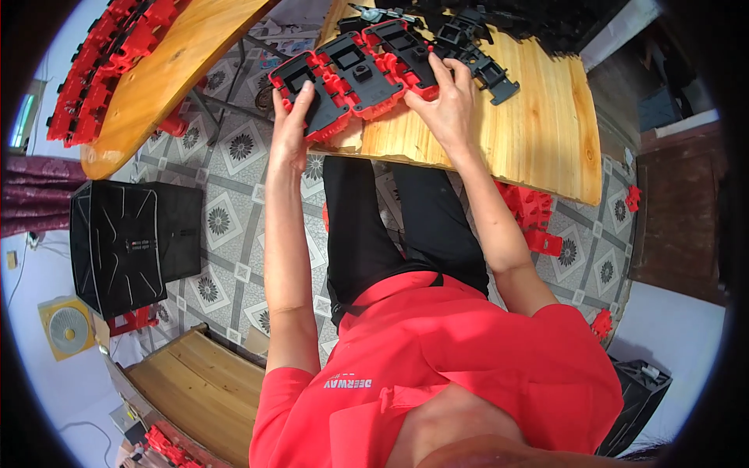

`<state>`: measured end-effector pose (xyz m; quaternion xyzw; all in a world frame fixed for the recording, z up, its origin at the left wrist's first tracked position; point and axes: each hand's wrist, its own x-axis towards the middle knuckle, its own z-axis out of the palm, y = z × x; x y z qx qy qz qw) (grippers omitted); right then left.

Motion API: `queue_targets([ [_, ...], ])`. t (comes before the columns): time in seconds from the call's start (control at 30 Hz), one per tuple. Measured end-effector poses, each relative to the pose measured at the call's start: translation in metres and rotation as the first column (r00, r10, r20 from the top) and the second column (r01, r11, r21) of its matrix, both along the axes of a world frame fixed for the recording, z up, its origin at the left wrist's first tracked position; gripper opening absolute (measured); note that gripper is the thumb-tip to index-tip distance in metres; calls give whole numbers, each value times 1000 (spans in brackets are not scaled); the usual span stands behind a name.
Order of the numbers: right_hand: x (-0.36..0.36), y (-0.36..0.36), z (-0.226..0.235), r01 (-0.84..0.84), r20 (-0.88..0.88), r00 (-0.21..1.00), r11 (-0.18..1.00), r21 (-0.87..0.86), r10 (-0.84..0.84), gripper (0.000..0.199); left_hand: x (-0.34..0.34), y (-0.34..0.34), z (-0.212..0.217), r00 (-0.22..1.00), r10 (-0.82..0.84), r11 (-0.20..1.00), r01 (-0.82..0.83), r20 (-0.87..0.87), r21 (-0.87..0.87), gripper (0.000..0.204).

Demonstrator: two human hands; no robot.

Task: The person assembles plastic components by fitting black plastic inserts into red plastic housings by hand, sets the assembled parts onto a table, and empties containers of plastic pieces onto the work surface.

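A row of three joined red plastic housings with black panels (pixel 380 95) is held up at the near edge of the wooden table (pixel 538 132), tilted slightly up to the right. My left hand (pixel 290 129) grips its left end, thumb on top of the black panel and fingers mostly hidden behind. At the other end my right hand (pixel 451 105) is closed on the right housing, its thumb at the near side and fingers at the far corner. Close by my right hand, loose black plastic parts (pixel 493 78) lie on the table.
A dark heap of black parts (pixel 538 27) covers the table's far side. To the left, a second wooden tabletop (pixel 183 62) carries rows of red parts (pixel 94 86). Red pieces (pixel 534 214) sit below the table's right side. A black box (pixel 117 249) and a wooden bench (pixel 203 374) stand left.
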<state>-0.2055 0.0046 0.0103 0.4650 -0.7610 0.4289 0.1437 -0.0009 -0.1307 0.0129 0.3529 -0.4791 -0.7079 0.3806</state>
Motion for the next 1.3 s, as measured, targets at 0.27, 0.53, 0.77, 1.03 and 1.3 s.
queue_targets([
  [0.27,47,-11,22,-252,27,965,955,-159,259,60,65,32,30,973,186,967,-205,-134,-148,62],
  [0.53,213,-84,58,-632,54,732,707,-317,679,61,253,83,93,713,702,673,-658,10,-339,65],
  [0.77,483,-70,114,-923,-145,158,93,-374,977,62,448,256,149,220,971,157,-880,-92,-449,62],
  [1.03,721,120,118,-828,-85,-475,-477,-294,876,67,517,503,144,-464,874,-485,-840,-142,-242,62],
  [1.3,815,267,98,-609,181,-789,-787,-99,587,73,529,639,109,-686,722,-692,-716,-96,-86,52],
])
